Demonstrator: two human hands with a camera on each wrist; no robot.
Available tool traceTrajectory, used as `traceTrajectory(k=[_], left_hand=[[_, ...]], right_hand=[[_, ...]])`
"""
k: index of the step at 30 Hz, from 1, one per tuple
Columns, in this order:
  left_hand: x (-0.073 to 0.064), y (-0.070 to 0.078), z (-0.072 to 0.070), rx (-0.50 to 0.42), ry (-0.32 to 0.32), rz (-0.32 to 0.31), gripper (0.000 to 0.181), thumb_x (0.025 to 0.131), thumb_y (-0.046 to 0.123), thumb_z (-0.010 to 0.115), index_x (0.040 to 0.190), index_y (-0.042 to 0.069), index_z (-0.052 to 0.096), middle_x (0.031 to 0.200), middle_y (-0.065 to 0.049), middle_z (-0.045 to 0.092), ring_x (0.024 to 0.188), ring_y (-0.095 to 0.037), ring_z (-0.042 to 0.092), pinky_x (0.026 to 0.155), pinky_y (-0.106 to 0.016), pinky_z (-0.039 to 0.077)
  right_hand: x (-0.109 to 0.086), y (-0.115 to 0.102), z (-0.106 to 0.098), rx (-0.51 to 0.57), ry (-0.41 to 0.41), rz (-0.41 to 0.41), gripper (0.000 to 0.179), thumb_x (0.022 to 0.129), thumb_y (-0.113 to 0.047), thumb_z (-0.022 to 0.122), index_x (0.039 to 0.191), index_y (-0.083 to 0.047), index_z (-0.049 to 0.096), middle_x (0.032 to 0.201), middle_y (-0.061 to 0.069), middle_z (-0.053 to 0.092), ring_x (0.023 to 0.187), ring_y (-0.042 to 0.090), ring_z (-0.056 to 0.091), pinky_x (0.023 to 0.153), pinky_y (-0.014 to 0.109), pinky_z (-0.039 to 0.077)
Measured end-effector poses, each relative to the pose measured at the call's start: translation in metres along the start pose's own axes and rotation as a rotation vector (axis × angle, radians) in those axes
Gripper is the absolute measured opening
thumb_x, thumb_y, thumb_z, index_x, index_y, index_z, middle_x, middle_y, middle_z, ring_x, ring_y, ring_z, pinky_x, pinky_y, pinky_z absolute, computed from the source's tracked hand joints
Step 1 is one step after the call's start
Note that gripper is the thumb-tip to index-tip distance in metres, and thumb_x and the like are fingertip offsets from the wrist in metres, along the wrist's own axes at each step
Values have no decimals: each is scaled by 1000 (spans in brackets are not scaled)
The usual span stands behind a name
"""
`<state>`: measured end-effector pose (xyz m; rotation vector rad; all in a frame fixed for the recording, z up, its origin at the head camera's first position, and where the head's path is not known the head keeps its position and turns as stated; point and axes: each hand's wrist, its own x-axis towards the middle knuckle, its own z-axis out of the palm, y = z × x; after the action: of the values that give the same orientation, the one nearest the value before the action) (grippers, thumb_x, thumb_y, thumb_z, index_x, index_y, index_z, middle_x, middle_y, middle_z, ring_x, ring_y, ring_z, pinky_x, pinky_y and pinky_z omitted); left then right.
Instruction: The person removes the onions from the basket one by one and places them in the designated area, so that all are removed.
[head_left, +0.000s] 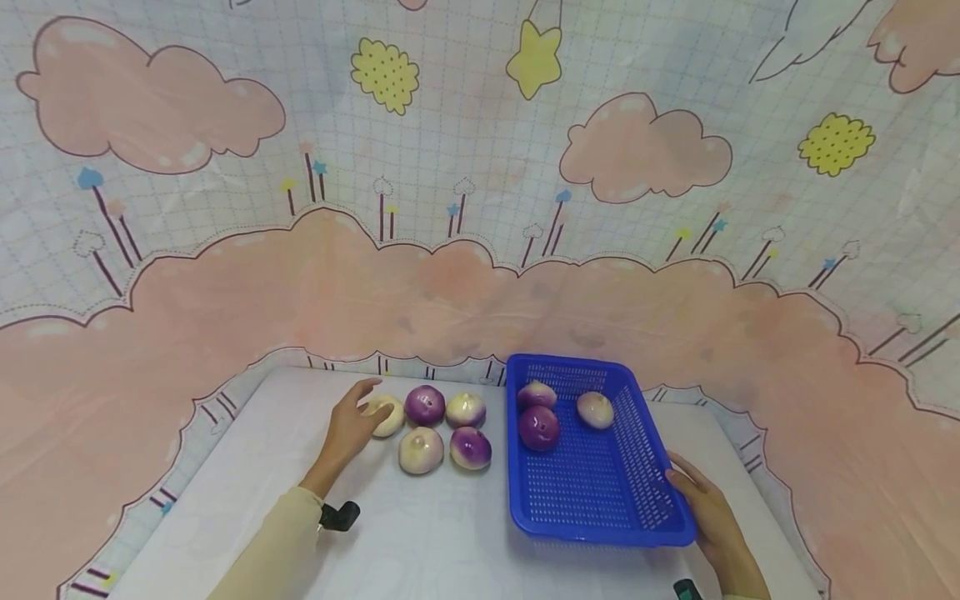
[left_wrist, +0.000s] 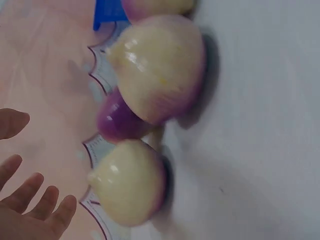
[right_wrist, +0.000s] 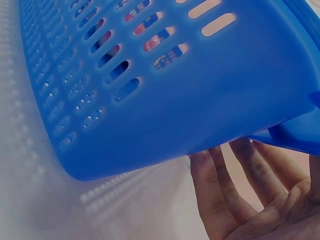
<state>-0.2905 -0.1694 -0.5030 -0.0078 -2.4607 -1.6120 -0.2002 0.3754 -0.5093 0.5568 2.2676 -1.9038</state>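
My left hand [head_left: 358,421], its fingers spread and slightly bent, is at the pale onion [head_left: 387,417] on the left of a group. In the left wrist view a gap separates the fingers [left_wrist: 47,202] from a pale onion [left_wrist: 130,182]; nothing is held. Beside it lie a purple onion [head_left: 425,406], a cream one with purple edges [head_left: 466,410], a pinkish-white one [head_left: 421,451] and a purple-and-white one [head_left: 471,448]. My right hand [head_left: 708,504] grips the right rim of a blue plastic basket [head_left: 581,533], with fingers against its outer wall in the right wrist view.
Inside the basket sit a dark purple onion [head_left: 539,428], a purple-and-white onion [head_left: 537,395] and a pale onion [head_left: 596,410]. A white table [head_left: 420,542] bears everything. Behind it hangs a cloth [head_left: 450,308] printed with clouds and stars.
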Motion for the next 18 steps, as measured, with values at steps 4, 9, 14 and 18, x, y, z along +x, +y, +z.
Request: traceTrajectory(k=[4, 9, 14, 18], left_hand=[[-5, 16, 1, -114, -14, 9, 55, 91, 18, 69, 140, 7, 47, 149, -18, 44, 141, -36, 40, 114, -45, 40], [-12, 38, 1, -224, -30, 42, 54, 91, 15, 69, 138, 5, 47, 148, -15, 46, 141, -32, 41, 114, -43, 39], [-19, 57, 3, -242, -40, 88, 51, 91, 10, 68, 137, 4, 47, 148, -15, 47, 141, -32, 42, 114, -43, 40], [-23, 70, 8, -255, -51, 131, 49, 91, 3, 64, 137, 2, 47, 147, -17, 47, 140, -33, 43, 112, -41, 42]], right_hand=[[0, 1, 0, -11, 3, -4, 75, 93, -53, 59, 155, -22, 29, 158, 20, 33, 108, 11, 64, 91, 37, 57], [0, 1, 0, -11, -4, -15, 75, 94, -52, 59, 155, -22, 29, 158, 20, 32, 110, 14, 63, 91, 39, 57], [0, 1, 0, -8, -4, -18, 75, 94, -51, 59, 155, -21, 29, 158, 20, 33, 111, 15, 63, 92, 39, 57], [-1, 0, 1, -9, -2, -14, 76, 93, -53, 60, 155, -22, 29, 158, 19, 33, 110, 13, 63, 91, 38, 57]])
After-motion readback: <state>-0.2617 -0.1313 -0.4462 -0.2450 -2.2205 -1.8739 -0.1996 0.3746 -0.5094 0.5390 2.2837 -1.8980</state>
